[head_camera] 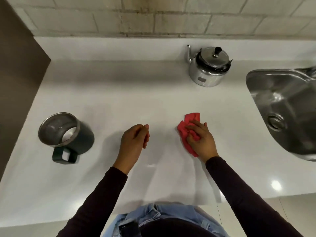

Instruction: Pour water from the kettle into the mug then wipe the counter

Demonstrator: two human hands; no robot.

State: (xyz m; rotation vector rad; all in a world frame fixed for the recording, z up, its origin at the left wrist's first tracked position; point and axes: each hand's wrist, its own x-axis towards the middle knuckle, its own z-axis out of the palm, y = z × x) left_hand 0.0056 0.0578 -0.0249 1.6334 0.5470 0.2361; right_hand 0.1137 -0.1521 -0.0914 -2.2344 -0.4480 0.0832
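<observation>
A shiny steel kettle (209,66) with a black lid knob stands at the back of the white counter (119,93), spout pointing left. A dark grey mug (65,135) with a steel inside sits at the left, handle toward me. My right hand (201,139) presses flat on a crumpled red cloth (189,124) on the counter, fingers spread over it. My left hand (135,139) hovers just above the counter in the middle, fingers loosely curled and holding nothing.
A steel sink (287,110) is set into the counter at the right. A tiled wall (153,16) runs along the back. A dark panel (18,65) borders the left side. The counter's front edge is near my waist.
</observation>
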